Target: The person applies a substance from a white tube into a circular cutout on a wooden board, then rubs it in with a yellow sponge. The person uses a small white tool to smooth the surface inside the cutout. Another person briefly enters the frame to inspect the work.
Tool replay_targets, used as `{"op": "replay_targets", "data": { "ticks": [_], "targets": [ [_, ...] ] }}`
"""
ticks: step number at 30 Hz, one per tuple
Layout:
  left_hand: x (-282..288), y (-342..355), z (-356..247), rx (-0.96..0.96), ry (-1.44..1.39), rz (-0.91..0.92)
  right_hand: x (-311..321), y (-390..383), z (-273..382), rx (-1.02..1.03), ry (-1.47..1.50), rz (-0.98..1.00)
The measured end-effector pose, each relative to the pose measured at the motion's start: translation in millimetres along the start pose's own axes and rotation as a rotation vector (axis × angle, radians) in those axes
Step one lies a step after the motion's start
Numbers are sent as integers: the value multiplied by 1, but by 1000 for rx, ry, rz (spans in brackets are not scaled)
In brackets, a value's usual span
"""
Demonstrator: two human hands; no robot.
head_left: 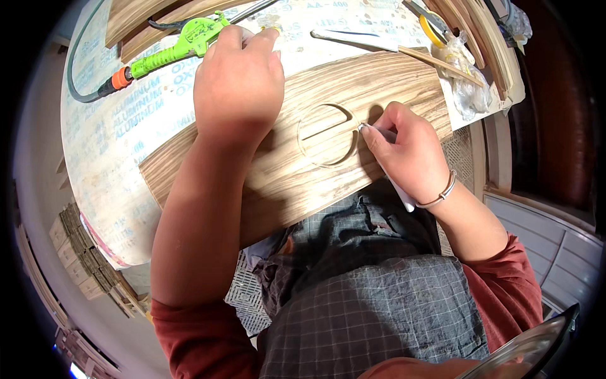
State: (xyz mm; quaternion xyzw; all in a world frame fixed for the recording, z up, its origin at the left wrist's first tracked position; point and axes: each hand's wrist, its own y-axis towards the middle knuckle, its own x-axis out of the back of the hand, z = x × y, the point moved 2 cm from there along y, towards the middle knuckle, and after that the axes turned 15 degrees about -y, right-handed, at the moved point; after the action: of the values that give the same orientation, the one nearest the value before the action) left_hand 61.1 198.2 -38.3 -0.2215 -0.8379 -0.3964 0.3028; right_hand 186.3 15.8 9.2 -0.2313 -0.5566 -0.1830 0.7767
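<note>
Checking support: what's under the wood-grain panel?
The wood-grain panel lies on a printed protective sheet, its near edge over a checked apron. Anything directly beneath is hidden.

Wood panel [297,158]: matt, streaked veneer grain. Air gun [183,44]: glossy green plastic. Apron [372,297]: checked grey cloth. Bracelet [442,192]: shiny metal.

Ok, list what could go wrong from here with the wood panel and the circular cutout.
1. The right hand works a thin white tool at the rim of the circular cutout; a slip could scratch the veneer of the wood panel.
2. The panel overhangs the table toward the lap; only the left hand pins it, so it could tip.
3. The green air gun beside that hand could get knocked.
</note>
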Motion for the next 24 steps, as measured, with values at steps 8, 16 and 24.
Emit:
{"op": "replay_targets", "data": {
  "ticks": [8, 16, 24],
  "targets": [
    [4, -1, 0, 35, -69, 12, -5, 8, 7, -2, -64, -63],
    [4, -1, 3, 47, -73, 27, -8, 17, 8, 40, -57, -111],
    [5, 2, 2, 75, -75, 41, -4, 20, 12, -30, -39, -64]
  ]
}}
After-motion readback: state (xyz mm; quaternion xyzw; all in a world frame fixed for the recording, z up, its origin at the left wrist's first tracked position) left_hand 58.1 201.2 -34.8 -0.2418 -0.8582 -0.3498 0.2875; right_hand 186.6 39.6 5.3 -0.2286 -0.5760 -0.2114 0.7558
